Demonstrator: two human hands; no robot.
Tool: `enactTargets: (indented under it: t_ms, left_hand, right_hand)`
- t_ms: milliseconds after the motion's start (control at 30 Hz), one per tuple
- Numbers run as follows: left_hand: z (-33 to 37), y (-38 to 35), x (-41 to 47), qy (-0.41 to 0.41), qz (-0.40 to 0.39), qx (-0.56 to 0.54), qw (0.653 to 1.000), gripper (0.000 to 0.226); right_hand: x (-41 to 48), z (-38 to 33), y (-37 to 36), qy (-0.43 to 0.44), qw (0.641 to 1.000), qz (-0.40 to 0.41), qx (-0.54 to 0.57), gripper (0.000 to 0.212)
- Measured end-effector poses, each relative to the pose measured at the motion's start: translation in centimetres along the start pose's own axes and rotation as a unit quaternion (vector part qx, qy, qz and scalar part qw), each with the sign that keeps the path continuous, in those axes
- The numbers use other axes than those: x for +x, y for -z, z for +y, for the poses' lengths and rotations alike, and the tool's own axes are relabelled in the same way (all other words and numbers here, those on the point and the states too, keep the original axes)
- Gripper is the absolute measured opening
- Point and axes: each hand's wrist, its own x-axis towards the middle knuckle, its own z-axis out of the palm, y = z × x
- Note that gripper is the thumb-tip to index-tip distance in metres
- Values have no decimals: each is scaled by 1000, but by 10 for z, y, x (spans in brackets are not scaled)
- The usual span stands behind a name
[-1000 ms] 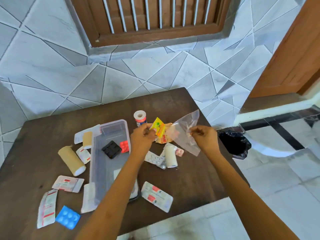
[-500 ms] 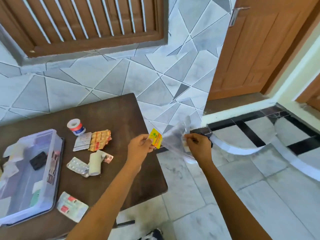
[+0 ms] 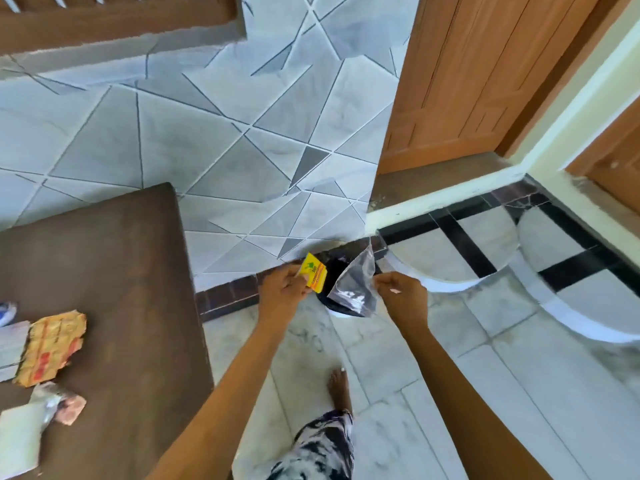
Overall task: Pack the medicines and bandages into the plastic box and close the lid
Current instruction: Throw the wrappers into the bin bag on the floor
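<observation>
My left hand (image 3: 284,293) pinches a small yellow and orange sachet (image 3: 314,272) off the table's right side, above the floor. My right hand (image 3: 401,296) holds a clear plastic bag (image 3: 356,286) by its edge, right beside the sachet. Both hang over a black-lined bin (image 3: 335,271) on the floor. On the brown table (image 3: 114,271) at the far left lie an orange blister strip (image 3: 48,346), a silver strip (image 3: 12,348), a white bandage roll (image 3: 17,441) and a small pink-backed strip (image 3: 71,408). The plastic box is out of view.
A wooden door (image 3: 478,74) stands at the back right behind a raised step. My bare foot (image 3: 339,389) and patterned trouser leg are on the marble floor beside the table's right edge. A tiled wall runs behind the table.
The view has swung right, away from the table and box. Both hands carried the sachet and the clear bag off the table's edge to above the bin.
</observation>
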Motion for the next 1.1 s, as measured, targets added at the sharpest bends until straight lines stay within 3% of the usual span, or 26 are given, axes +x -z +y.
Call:
enactTargets:
  t_ms: [133,300,467,633,767,933,1100]
  left_hand:
    - [-2,-43,57,51,6,-6,999,14]
    - [-20,-87,117,113,38,2,993,17]
    - [-42,-109,162,144,94,21,985,32]
    - [-101,-141,222,187,96,46,977,29]
    - [-182,-171,276,226,108,36,967,30]
    - [-294,-208,336,275,22,121,954,20]
    - [-386,-231,395,351,-81,170,917,46]
  right_hand:
    - [61,25,-3,-43,996,-71,-37,14]
    - [134,60,-18,-132,987,-87,-11,14]
    - [193,96,-51,-145,980,-133,-29,14]
    - [250,156,-102,-154,966,-199,-62,19]
    - [296,215,-155,-162,962,-204,-77,19]
    - [337,294,-245,-158,959,-213,-96,23]
    - [355,370,-326,-92,944,-274,-157,34]
